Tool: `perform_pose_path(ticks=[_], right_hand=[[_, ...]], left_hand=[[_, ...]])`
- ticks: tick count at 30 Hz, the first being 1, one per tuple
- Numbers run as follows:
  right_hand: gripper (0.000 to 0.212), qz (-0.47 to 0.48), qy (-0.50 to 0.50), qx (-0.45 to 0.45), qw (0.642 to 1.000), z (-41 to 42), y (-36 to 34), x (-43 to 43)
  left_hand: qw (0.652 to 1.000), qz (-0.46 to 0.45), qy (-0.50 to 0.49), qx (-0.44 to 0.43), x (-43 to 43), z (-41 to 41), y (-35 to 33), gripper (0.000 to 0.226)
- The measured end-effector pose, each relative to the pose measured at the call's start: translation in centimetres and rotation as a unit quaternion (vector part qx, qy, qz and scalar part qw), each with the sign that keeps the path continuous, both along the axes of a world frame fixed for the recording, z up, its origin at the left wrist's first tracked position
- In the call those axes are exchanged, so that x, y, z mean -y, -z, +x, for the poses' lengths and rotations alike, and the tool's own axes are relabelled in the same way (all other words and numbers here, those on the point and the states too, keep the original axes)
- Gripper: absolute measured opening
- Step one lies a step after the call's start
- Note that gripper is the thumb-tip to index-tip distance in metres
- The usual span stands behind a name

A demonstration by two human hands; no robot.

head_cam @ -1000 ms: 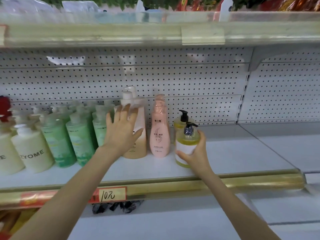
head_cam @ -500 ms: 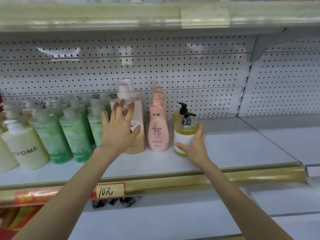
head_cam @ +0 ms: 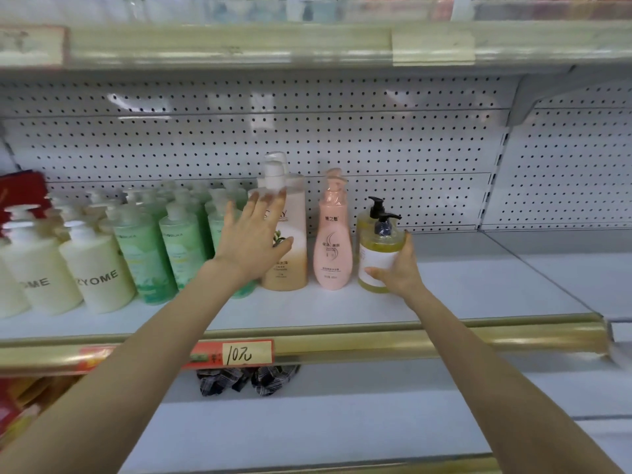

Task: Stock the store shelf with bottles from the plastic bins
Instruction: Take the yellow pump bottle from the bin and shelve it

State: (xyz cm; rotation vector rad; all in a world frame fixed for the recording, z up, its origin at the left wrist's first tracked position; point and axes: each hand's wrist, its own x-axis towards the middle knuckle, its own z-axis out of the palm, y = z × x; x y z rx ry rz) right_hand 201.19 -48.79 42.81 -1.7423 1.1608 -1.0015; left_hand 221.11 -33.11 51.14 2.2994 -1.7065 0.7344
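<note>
Landmark: waisted plastic pink bottle (head_cam: 332,234), upright on the white metal store shelf (head_cam: 478,285); all places below are referred to it.
Task object: clear plastic yellow-green pump bottle (head_cam: 376,260) with black pump head and white label, just right of the pink bottle, close but apparently not touching. A second like bottle (head_cam: 363,220) stands directly behind it.
Right hand: right hand (head_cam: 398,271) holds the yellow-green pump bottle low on its right side, thumb across the label, fingers (head_cam: 407,242) curled round the far side.
Left hand: left hand (head_cam: 253,241) is left of the pink bottle, fingers straight and spread over the front of the tall plastic peach-and-cream pump bottle (head_cam: 292,254). Contact is not resolvable; it grips nothing.
Axis: long axis vertical, base apparently down on the store shelf, no visible tilt.
Pointing: pump spout aims right, away from the pink bottle; label faces the aisle.
Step (judged): seating and squaring the bottle in its row; this placement is nearly complete.
Next move (judged): let go without dragging the bottle, draw the hand straight back clear of the pump head, then fetch another bottle. The plastic bins are not in view.
</note>
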Motion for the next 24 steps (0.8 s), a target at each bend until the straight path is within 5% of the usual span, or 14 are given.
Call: perform_pose_path(ticks=[6,13,18,24], right_hand=[[0.084,-0.087,0.062,-0.099,0.989,-0.4,-0.4,-4.6],[0.069,-0.252,0.053,-0.364,0.895,1.1,-0.1,-13.3],[0.110,-0.260,0.037,-0.466,0.845,2.8,1.9,-19.3],[0.109,-0.223,0.002,-0.519,0.825,4.9,6.7,-25.9]], left_hand=[[1.000,-0.014,-0.015,0.019,-5.5,1.5,1.5,0.071],[0.998,-0.020,-0.061,-0.004,-13.4,6.0,3.8,0.086],[0.996,-0.023,-0.083,-0.035,-20.8,10.5,7.4,0.078],[0.993,0.030,-0.094,-0.067,-28.7,14.5,14.2,0.079]])
